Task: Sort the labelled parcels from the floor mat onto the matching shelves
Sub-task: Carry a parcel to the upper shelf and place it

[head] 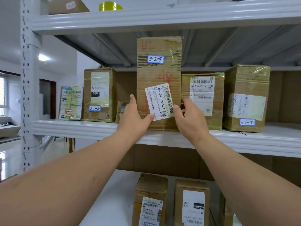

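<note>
The head view looks at a white metal rack with ribbed shelf edges and a perforated upright [26, 88]. On the middle shelf [78, 128] stands a tall box [158, 70] of creased, scuffed brown cardboard, upright, its top just under the shelf above. It bears a blue-edged tag reading 3-2-9 [155, 59], faded red print, and a white shipping label [160, 101] stuck on askew, with barcodes and "J6-S04".

The left hand [136, 114] lies against the box's left edge, fingers straight along the side and thumb pressed on the label's lower corner. The right hand [189, 115] is at the box's right edge, thumb on the front beside the label, fingers curled toward the side; whether they actually grip the side cannot be told. Both bare forearms reach up from the bottom corners.

Left of the box is a small torn carton [120, 111], partly hidden by the left hand, then a taped box tagged 3-1-10 [99, 95], then a flat glossy packet [71, 103] leaning upright. Just to the right, touching or nearly so, sits a box with a large white label [202, 98], and beyond it a tape-wrapped box tagged 3-1-5 [246, 98].

The top shelf holds a brown box [65, 6] and a yellow-green round thing [110, 6]. The lower shelf holds two labelled boxes [150, 201], [192, 203] side by side.
</note>
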Tool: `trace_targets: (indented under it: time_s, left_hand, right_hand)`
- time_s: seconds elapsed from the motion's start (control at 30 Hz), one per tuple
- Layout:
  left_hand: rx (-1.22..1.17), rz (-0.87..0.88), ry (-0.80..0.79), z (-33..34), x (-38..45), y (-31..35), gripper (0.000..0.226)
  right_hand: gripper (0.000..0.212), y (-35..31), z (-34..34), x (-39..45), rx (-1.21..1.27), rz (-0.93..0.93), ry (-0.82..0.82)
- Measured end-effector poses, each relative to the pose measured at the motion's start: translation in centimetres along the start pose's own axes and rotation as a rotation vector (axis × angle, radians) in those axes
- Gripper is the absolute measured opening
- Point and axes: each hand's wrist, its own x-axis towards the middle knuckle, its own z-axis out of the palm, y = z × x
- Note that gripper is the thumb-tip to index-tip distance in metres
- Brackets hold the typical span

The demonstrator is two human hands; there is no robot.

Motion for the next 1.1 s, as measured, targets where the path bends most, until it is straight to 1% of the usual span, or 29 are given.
trace_targets:
  time_s: [0.03,0.07,0.17,0.23,0.5,0.63,0.8,0.87,0.97,1.1]
  left_hand:
    - [0.006,0.023,0.014,-0.2,0.1,-0.1,0.080]
    - [0.009,0.042,0.021,-0.5,0.0,-0.1,0.072]
    - [-0.025,0.078,0.037,-1.4,-0.1,-0.3,0.080]
    - [-0.055,0.086,0.043,-2.1,-0.2,-0.2,0.080]
    - [-0.140,0.053,-0.070,-5.6,-1.7,-0.8,0.073]
    - [-0.147,0.046,-0.065,-7.9,-2.1,-1.6,0.078]
    - [-0.134,-0.007,-0.039,-10.7,-2.6,-3.1,0.081]
    - [-0.128,-0.031,-0.015,-11.8,-2.7,-4.0,0.076]
    - [-0.141,-0.059,0.033,-13.3,-3.2,-4.8,0.056]
    - [-0.164,-0.121,0.100,-14.9,-3.7,-5.8,0.053]
  right_hand:
    - [0.025,-0.2,0.1,0.0,0.000,-0.003,0.010]
    - [0.026,-0.4,0.2,0.1,-0.003,-0.008,0.028]
    - [0.017,-1.2,0.5,-0.1,0.025,-0.026,0.076]
    - [0.013,-1.6,0.7,-0.3,0.047,-0.018,0.076]
    - [0.015,-4.4,1.8,-1.3,0.096,0.002,0.032]
    - [0.012,-6.1,2.7,-1.7,0.101,-0.005,-0.005]
    - [0.014,-9.0,4.3,-2.1,0.138,-0.037,-0.082]
    - [0.023,-10.2,5.0,-2.1,0.142,-0.038,-0.136]
    - [0.039,-11.5,6.6,-2.1,0.162,-0.010,-0.219]
    - [0.044,-12.6,8.3,-2.2,0.197,-0.046,-0.261]
